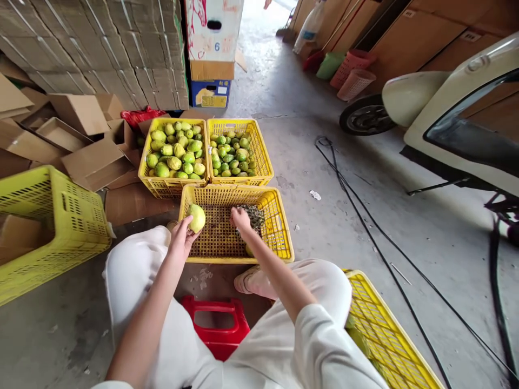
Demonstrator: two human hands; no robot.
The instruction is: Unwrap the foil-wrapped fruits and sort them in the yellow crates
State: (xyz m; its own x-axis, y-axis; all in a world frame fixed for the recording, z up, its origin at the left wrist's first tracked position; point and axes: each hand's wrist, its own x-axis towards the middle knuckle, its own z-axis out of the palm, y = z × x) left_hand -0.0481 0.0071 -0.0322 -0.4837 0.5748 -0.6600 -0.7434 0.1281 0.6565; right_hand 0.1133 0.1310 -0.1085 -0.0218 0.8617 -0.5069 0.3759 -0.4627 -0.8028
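On my head view, the left hand (182,236) grips a green fruit (197,217) over the near crate (286,233)'s left end; the right hand (240,219), grip unclear to me, is beside dark scraps (257,217) there. Beyond it stand 2 fruit-filled crates (265,156).

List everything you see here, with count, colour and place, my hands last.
Held fruit: one, yellow-green, left hand
Fruit crates: two, yellow, far side, many green and yellow fruits inside
Near crate: one, yellow, between the hands
Debris: one pile, dark, near crate
Large crate: one, yellow-green, left
Side crate: one, yellow, lower right
Stool: one, red, between the legs
Cardboard: many, brown, upper left
Baskets: two pink, one green, upper right
Scooter: one, cream, right
Cables: several, black, floor
Left hand: one, holding fruit
Right hand: one, at debris
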